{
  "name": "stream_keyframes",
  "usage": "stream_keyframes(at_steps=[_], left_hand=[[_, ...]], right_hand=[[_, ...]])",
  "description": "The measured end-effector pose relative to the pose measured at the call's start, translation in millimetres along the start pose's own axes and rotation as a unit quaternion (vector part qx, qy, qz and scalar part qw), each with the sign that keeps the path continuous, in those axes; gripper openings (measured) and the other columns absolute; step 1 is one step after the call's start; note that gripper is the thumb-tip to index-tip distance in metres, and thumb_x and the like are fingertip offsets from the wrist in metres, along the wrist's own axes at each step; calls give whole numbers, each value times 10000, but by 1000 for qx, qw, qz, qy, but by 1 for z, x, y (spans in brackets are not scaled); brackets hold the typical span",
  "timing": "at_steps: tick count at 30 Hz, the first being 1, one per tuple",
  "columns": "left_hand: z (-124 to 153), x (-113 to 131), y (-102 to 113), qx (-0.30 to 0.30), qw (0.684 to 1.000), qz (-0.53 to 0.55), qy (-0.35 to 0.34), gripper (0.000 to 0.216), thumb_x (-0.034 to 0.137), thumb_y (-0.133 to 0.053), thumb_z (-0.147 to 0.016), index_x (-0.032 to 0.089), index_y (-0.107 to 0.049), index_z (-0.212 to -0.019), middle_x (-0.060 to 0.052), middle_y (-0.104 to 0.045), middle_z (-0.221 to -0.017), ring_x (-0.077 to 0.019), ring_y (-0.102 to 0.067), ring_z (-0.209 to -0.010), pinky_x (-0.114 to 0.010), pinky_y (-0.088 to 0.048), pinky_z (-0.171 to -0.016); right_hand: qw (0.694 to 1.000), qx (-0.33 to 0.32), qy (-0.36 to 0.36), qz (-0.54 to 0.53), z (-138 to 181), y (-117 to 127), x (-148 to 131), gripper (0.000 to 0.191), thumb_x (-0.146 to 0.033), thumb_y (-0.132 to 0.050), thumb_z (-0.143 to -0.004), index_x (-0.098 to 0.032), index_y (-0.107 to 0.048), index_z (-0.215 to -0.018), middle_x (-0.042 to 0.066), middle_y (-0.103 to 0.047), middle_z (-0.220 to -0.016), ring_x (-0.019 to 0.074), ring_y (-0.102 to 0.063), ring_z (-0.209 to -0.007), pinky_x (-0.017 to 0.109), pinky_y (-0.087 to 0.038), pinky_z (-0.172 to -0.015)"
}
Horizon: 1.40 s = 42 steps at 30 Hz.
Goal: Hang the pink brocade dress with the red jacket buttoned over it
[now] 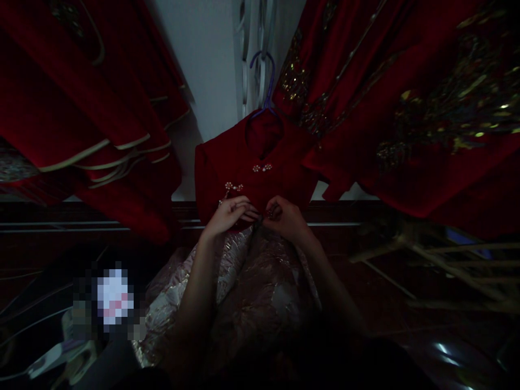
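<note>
A red short-sleeved dress (227, 146) with a shiny brocade skirt (260, 276) hangs from a purple hanger (268, 81). Beaded knot buttons (262, 168) sit on its chest, and a second beaded ornament (233, 187) lies lower to the left. At the waist, where red cloth meets brocade, my left hand (233, 214) is closed, its fingertips pressed together on the fabric. Close by on the right, my right hand (286, 219) pinches with curled fingers at the same seam. The fingertips hide the exact bit of cloth or fastening between them; the light is dim.
Red garments with pale piping (101, 146) hang at the left, and red sequinned garments (406, 108) at the right. Metal chains (262, 32) hold the hanger against the wall (190, 54). A wooden rack (439, 260) stands lower right; a blurred-out patch (116, 298) lies lower left.
</note>
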<state>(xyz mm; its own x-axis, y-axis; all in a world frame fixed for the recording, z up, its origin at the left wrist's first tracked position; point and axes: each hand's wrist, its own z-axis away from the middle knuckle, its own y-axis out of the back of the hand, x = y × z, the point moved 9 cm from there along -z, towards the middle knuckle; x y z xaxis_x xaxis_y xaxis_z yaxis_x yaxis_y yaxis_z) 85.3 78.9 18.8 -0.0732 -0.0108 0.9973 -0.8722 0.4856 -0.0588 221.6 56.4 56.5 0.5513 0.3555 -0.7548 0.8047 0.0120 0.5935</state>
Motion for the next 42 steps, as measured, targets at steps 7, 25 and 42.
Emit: stream_keyframes(at_steps=[7, 25, 42], left_hand=[[16, -18, 48, 57, 925, -373, 57, 212, 310, -646, -694, 169, -596, -843, -32, -666, -800, -161, -630, -721, -266, -482, -672], [13, -38, 52, 86, 971, -202, 93, 406, 169, -749, -559, 177, -495, -874, 26, -635, -718, -135, -638, -681, -265, -504, -666], [9, -32, 38, 75, 978, -168, 97, 257, 311, -752, -613, 143, -569, -677, -43, -730, -720, -152, -669, -663, -243, -489, -627]], right_hand=[[997, -71, -35, 14, 2, -9, 13, 233, -184, -639, -674, -179, -632, -907, -15, -651, -736, 105, -607, -646, 208, -449, -606], [992, 13, -9, -125, -5, -49, 15, 200, -240, -648, -748, -194, -680, -940, 19, -665, -878, 99, -630, -725, 200, -537, -644], [994, 0, -4, -112, -5, -58, 17, 155, -206, -603, -798, -199, -675, -936, 25, -656, -956, 86, -635, -741, 192, -527, -657]])
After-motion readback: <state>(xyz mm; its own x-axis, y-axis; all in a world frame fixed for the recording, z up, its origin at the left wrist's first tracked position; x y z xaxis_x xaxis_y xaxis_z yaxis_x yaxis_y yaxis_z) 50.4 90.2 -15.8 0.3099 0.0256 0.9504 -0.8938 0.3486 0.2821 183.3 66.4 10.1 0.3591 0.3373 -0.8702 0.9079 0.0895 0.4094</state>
